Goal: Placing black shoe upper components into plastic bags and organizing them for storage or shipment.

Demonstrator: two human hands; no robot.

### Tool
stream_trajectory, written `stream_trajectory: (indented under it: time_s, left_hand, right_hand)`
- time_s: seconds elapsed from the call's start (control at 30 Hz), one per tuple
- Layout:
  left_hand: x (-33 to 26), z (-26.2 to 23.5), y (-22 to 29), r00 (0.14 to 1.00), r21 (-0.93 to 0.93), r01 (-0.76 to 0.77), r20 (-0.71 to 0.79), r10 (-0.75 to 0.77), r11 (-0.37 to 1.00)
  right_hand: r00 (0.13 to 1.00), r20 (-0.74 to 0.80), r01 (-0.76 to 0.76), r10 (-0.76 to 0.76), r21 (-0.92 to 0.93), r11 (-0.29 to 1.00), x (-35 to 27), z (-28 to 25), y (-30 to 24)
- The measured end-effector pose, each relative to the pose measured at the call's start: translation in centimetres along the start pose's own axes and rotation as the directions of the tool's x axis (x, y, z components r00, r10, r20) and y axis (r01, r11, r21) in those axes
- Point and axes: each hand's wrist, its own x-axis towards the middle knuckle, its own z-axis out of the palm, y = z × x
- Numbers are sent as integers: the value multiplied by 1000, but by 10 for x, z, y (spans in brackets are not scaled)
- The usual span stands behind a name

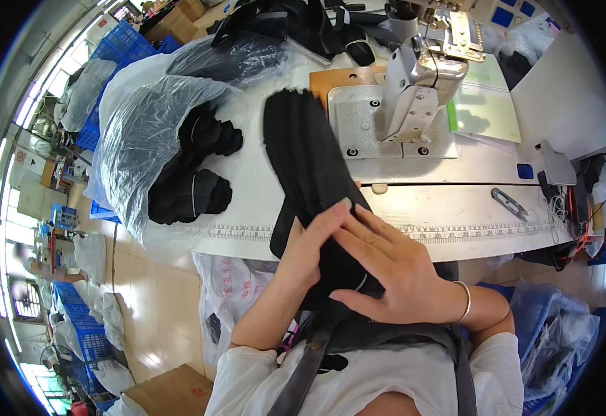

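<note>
A long black fabric piece (299,149) with lengthwise ridges lies over the front of the white sewing table, its near end hanging toward my lap. My left hand (308,246) grips its left side, with the thumb on top and the other fingers mostly hidden. Across the fabric's near part lies my right hand (386,267), fingers stretched out and thumb apart, pressing on the cloth from above. The two hands meet near my left thumb tip. Another black layer shows under the fabric by my left wrist. Right of the fabric's far end stands a sewing machine (414,97).
A clear plastic bag (136,139) at the left holds tied black bundles (195,194). A ruler strip (448,234) runs along the table's front edge. Thread snips (509,203) and a green-and-white booklet (487,104) lie right. Black pieces (275,28) are heaped at the back.
</note>
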Motion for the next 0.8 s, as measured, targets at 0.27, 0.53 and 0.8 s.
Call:
stream_trajectory:
  time_s: [0.27, 0.53, 0.8]
  left_hand:
    - [9, 4, -9, 962, -254, -167, 171, 214, 953]
    - [32, 14, 6, 995, -70, -96, -46, 93, 993]
    - [31, 19, 6, 988, -147, -124, -114, 107, 981]
  right_hand:
    - [970, -23, -211, 242, 413, 886, -16, 8, 29]
    - [906, 124, -335, 404, 793, 509, -20, 1, 45]
    - [934, 98, -286, 343, 780, 556, -32, -9, 48]
